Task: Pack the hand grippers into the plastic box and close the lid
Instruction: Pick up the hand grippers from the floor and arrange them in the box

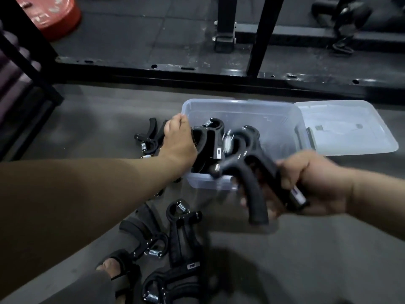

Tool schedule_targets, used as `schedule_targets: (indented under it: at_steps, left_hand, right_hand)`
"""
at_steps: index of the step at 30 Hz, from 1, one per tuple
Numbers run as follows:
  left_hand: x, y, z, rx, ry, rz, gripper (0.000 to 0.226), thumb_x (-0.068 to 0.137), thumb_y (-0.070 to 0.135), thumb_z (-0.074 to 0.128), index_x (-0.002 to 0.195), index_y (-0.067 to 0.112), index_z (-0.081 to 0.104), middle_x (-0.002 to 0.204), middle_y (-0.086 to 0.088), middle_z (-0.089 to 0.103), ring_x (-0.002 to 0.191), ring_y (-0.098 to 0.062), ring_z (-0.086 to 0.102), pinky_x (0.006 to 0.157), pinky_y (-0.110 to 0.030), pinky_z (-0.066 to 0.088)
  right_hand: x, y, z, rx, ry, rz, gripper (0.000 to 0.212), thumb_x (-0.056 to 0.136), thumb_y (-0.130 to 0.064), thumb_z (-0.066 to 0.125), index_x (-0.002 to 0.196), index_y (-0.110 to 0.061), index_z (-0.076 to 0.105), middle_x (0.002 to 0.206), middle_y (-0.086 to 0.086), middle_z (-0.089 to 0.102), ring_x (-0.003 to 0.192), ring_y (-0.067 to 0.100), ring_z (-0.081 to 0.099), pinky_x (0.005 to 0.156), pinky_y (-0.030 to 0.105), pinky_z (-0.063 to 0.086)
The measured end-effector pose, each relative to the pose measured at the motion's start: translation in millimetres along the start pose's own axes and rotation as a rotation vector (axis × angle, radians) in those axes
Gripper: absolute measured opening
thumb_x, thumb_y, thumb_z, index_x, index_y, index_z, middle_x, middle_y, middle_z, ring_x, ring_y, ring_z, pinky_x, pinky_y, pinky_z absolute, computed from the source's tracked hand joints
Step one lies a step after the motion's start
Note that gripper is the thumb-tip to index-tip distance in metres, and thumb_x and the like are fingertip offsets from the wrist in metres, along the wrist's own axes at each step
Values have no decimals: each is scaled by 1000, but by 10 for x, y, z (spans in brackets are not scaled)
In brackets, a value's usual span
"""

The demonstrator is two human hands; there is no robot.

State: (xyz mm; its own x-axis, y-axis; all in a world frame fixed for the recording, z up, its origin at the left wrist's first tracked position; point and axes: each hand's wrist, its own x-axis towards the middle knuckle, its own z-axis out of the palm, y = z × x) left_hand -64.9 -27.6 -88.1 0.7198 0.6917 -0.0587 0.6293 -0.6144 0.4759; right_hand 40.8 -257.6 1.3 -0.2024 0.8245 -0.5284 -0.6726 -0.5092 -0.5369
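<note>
A clear plastic box [274, 119] stands on the grey floor, its lid [350, 130] hinged open flat to the right. Several black hand grippers [210, 137] lie in its left half. My left hand [177, 141] reaches over the box's left wall and grips one of them there. My right hand [315, 183] holds another black hand gripper [247, 176] by one handle, just in front of the box's near edge. More hand grippers [179, 233] lie on the floor close to me, and others [146, 139] sit left of the box behind my left hand.
A black metal rack base [197, 73] crosses the floor behind the box, with an upright [263, 34] rising from it. A red weight plate [52, 14] leans at the top left. My sandalled foot [114, 268] rests at the bottom among the loose grippers.
</note>
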Motion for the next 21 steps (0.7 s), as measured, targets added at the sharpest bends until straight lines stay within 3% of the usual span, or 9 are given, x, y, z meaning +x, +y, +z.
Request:
schedule_targets:
  at_steps: [4,7,12,15,18,21]
  left_hand:
    - [-4,8,-1,9,-3,-2,69,83,-3,35,150,5,18,157,-5,10,144,-27,6,118,-40,19]
    - [-5,11,1,11,-1,-5,70,84,-3,36,151,4,17,157,-7,11,144,-29,7,118,-41,19]
    - [-3,12,4,15,1,-11,70,85,-3,36,151,5,16,158,-6,10,145,-27,4,119,-40,18]
    - [-6,7,5,5,2,-11,69,85,-2,35,151,5,16,159,-5,9,146,-26,2,119,-40,17]
    - [-1,4,12,8,7,-6,69,85,-2,36,151,5,17,158,-5,9,145,-25,3,118,-40,19]
    - [-6,6,12,13,16,-7,68,84,-3,36,150,6,20,158,-5,11,145,-25,5,117,-41,22]
  right_hand:
    - [125,-414,-180,-211,425,-259,47,61,5,48,106,-4,58,99,19,58,88,33,56,71,36,50]
    - [318,-462,-413,-347,747,-272,19,79,1,50,94,-6,59,88,14,63,65,20,64,62,28,48]
    - [508,-452,-639,-334,840,-152,8,87,-7,53,91,-8,60,82,9,65,67,17,63,57,23,46]
    - [545,-477,-687,-589,938,-56,16,86,-22,57,86,-8,63,78,9,58,71,23,53,66,35,41]
    - [515,-503,-735,-870,927,2,27,82,-22,51,88,0,65,82,12,64,78,31,59,76,46,52]
    - [465,-496,-686,-888,941,-12,30,97,-21,43,105,2,61,85,13,63,72,24,60,65,34,52]
